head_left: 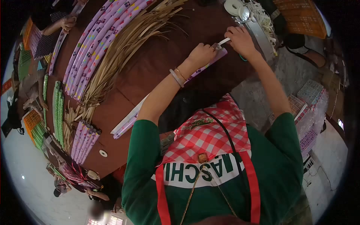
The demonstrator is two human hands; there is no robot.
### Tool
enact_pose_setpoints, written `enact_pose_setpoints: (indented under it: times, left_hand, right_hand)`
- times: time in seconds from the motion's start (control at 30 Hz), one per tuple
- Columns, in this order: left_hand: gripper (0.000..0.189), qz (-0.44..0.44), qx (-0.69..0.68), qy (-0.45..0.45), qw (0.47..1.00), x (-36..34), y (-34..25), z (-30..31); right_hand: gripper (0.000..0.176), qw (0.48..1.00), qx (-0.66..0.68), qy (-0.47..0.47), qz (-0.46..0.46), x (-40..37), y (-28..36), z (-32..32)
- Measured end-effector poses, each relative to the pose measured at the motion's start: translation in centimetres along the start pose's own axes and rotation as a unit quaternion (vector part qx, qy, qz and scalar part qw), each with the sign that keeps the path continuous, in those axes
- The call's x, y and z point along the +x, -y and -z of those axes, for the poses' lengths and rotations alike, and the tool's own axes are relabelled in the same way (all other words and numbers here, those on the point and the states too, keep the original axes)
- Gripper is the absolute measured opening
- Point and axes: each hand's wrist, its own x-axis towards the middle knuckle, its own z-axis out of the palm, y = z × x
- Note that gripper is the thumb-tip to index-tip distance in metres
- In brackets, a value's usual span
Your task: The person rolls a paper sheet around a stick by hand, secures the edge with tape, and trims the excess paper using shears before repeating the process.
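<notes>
The brown surface (206,22) is spread across the middle of the frame. On it, at upper left, curved lilac patterned rods (99,41) are laid beside loose tan strips (116,63). A long lilac patterned tube (204,68) is extended from centre left to upper right, partly hidden by the left forearm. Its upper-right end is gripped by the closed fingers of the left hand (202,54). By the right hand (240,40), a narrow white strip (224,41) is pinched between the fingers. At lower left, a small white roll (103,153) is seen.
</notes>
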Motion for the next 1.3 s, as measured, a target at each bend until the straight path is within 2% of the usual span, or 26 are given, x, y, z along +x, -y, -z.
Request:
enact_pose_setpoints:
  times: [0.13,0.23,0.3,0.43,0.5,0.53,0.6,0.67,0.77,0.83,0.97,1.03,1.17,1.23,1.3]
  left_hand:
    - [0.014,0.012,-0.025,0.028,0.999,-0.3,-0.1,-0.1]
    - [0.010,0.044,-0.094,-0.011,0.995,0.3,-0.3,0.6]
    - [0.015,0.246,-0.292,-0.028,0.924,2.1,-1.0,1.7]
    - [0.021,0.229,-0.303,-0.018,0.925,5.4,-0.7,2.0]
    - [0.018,0.198,-0.241,-0.038,0.949,6.5,-0.3,1.3]
    - [0.018,0.193,-0.243,-0.035,0.950,6.8,-0.2,1.3]
    - [0.018,0.225,-0.271,0.004,0.936,6.9,0.2,1.8]
    - [0.020,0.227,-0.271,0.025,0.935,7.0,1.1,1.7]
    - [0.029,0.223,-0.268,0.039,0.936,6.8,2.6,1.0]
    - [0.030,0.222,-0.262,0.071,0.936,7.0,3.2,1.5]
    - [0.030,0.218,-0.264,0.084,0.936,7.2,3.2,1.8]
    - [0.031,0.219,-0.254,0.108,0.936,7.5,3.0,2.0]
    - [0.030,0.216,-0.240,0.124,0.938,7.9,3.2,2.2]
    - [0.029,0.188,-0.216,0.144,0.947,8.1,3.4,2.5]
    - [0.029,0.203,-0.229,0.165,0.938,8.3,3.3,2.9]
  right_hand:
    - [0.029,1.000,-0.011,0.000,-0.027,-0.7,0.0,0.2]
    - [0.035,0.997,0.004,-0.042,-0.066,-1.4,0.0,0.1]
    - [0.041,0.988,0.039,-0.060,-0.134,-1.8,0.1,-0.2]
    - [0.046,0.978,0.061,-0.070,-0.189,-2.3,0.4,-0.7]
    - [0.043,0.962,0.106,-0.056,-0.246,-3.0,1.1,0.1]
    - [0.043,0.960,0.106,-0.057,-0.251,-3.7,1.0,-0.1]
    - [0.040,0.942,0.059,-0.070,-0.323,-6.2,1.0,-1.9]
    - [0.038,0.938,0.046,-0.057,-0.340,-8.2,0.4,-4.1]
    - [0.039,0.938,0.102,-0.007,-0.332,-9.0,-0.2,-4.9]
    - [0.041,0.906,0.170,0.067,-0.382,-8.4,-0.5,-3.2]
    - [0.044,0.889,0.255,0.042,-0.379,-10.9,-0.3,-1.3]
    - [0.042,0.833,0.367,0.096,-0.403,-11.9,0.3,0.2]
    - [0.047,0.869,0.333,0.158,-0.332,-11.9,0.5,1.4]
    - [0.061,0.899,0.272,0.184,-0.289,-10.9,0.3,2.4]
    - [0.067,0.896,0.281,0.206,-0.276,-10.1,-1.1,1.5]
